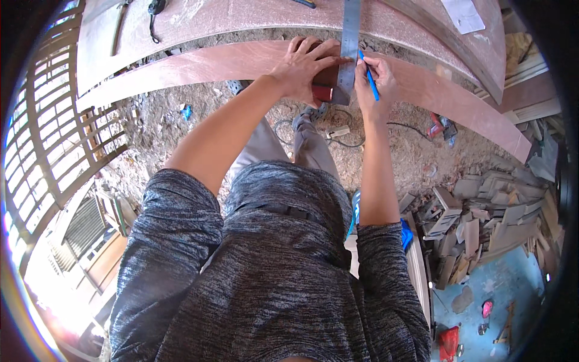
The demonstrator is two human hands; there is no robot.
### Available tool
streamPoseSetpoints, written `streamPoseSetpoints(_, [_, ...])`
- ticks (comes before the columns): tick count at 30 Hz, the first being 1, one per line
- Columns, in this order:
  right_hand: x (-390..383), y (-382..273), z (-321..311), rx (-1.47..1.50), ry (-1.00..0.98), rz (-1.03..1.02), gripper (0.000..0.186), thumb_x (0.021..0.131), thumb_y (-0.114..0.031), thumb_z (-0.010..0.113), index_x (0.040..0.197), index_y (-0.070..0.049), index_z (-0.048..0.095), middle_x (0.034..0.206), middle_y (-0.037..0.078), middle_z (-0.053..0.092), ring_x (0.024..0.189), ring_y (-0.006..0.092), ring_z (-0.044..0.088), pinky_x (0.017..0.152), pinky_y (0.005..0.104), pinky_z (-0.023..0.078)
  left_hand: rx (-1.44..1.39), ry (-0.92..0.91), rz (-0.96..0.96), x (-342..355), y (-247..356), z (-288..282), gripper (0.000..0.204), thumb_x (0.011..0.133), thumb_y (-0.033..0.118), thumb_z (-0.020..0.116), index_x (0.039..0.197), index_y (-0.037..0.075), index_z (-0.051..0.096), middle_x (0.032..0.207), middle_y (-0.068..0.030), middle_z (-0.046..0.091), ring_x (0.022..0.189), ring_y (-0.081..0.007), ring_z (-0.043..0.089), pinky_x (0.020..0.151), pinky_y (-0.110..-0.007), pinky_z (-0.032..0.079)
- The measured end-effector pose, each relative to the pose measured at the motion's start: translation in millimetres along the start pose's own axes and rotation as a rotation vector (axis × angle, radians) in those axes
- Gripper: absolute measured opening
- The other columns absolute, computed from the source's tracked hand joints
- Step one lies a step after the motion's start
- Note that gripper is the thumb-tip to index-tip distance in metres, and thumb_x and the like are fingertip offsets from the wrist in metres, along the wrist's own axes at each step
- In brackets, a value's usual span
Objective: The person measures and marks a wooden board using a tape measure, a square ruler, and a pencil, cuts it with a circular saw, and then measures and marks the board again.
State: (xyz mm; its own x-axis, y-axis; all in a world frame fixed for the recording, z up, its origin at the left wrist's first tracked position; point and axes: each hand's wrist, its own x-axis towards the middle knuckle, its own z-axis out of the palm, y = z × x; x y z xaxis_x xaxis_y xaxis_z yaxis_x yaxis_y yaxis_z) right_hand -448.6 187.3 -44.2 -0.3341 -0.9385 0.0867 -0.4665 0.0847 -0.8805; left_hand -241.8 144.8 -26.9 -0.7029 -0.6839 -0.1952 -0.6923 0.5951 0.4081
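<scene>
The person leans over a long reddish-brown wooden board [199, 66] that lies across the work area above a floor of sawdust and shavings [169, 120]. A grey metal try square with a dark reddish wooden stock [347, 54] sits across the board's near edge, its steel blade running away from the person over the board and onto a second, wider reddish panel [253, 15] beyond it.

The left hand [304, 67] lies flat on the square, fingers spread and pressing down on the stock and the base of the blade, holding it against the board's near edge. The right hand [373, 84] is closed in a writing grip around a slim blue pencil [368, 77], thumb and forefingers pinched on its shaft; the pencil's tip touches the board just beside the right edge of the blade.

On the far panel, toward its left end, lie a dark corded tool [155, 9] and a hammer-like handle, too small to make out. A white sheet of paper [463, 15] rests near the panel's right end. Below the board, on the floor, a pale cable [338, 139] loops near the person's feet, and a red power tool [440, 127] lies under the board's right end. A heap of wood offcuts [494, 211] is piled to the right of the person.
</scene>
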Motion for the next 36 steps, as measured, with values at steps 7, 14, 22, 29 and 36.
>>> streamPoseSetpoints(7, [1, 0, 5, -0.018, 0.004, 0.005, 0.012, 0.091, -0.014, 0.079, 0.098, -0.004, 0.074, 0.081, 0.011, 0.077, 0.073, 0.0165, 0.076, 0.068, 0.0322, 0.058, 0.039, -0.025, -0.02, -3, -2, 0, 0.128, 0.046, 0.053, 0.099, 0.158, 0.024, 0.046, 0.169, -0.0072, 0.03, 0.154, -0.041, 0.027, 0.127, -0.063, 0.02])
streamPoseSetpoints(14, [7, -6, 0, -0.037, -0.034, -0.013, 0.012, 0.09, -0.015, 0.078, 0.096, -0.005, 0.073, 0.076, 0.013, 0.074, 0.067, 0.0188, 0.073, 0.064, 0.0339, 0.055, 0.038, 0.002, 0.019, -1, -4, -1, 0.128, 0.043, 0.057, 0.1, 0.154, 0.016, 0.051, 0.168, -0.0088, 0.032, 0.153, -0.0419, 0.029, 0.126, -0.063, 0.021])
streamPoseSetpoints(22, [-12, -37, -34, -0.226, -0.377, 0.054, 0.012, 0.084, -0.011, 0.076, 0.082, -0.003, 0.068, 0.069, 0.014, 0.068, 0.061, 0.0246, 0.068, 0.061, 0.0379, 0.052, 0.037, 0.017, 0.026, -4, -8, 3, 0.138, 0.04, 0.055, 0.102, 0.161, 0.037, 0.039, 0.169, -0.0076, 0.033, 0.153, -0.041, 0.03, 0.126, -0.062, 0.022])
streamPoseSetpoints(29, [7, -24, -16, -0.169, -0.116, -0.056, 0.013, 0.092, -0.014, 0.076, 0.098, -0.004, 0.069, 0.077, 0.014, 0.073, 0.071, 0.0243, 0.074, 0.066, 0.0373, 0.055, 0.035, 0.011, 0.004, -2, -3, 1, 0.137, 0.041, 0.056, 0.102, 0.161, 0.034, 0.04, 0.169, -0.0059, 0.032, 0.154, -0.0405, 0.029, 0.126, -0.062, 0.02])
streamPoseSetpoints(36, [18, -5, -5, -0.036, -0.139, -0.047, 0.012, 0.094, -0.012, 0.074, 0.098, -0.002, 0.068, 0.077, 0.014, 0.073, 0.072, 0.0224, 0.074, 0.066, 0.035, 0.055, 0.036, -0.01, 0.003, -1, -2, 2, 0.135, 0.042, 0.055, 0.102, 0.16, 0.031, 0.041, 0.169, -0.006, 0.031, 0.154, -0.0404, 0.028, 0.127, -0.061, 0.02])
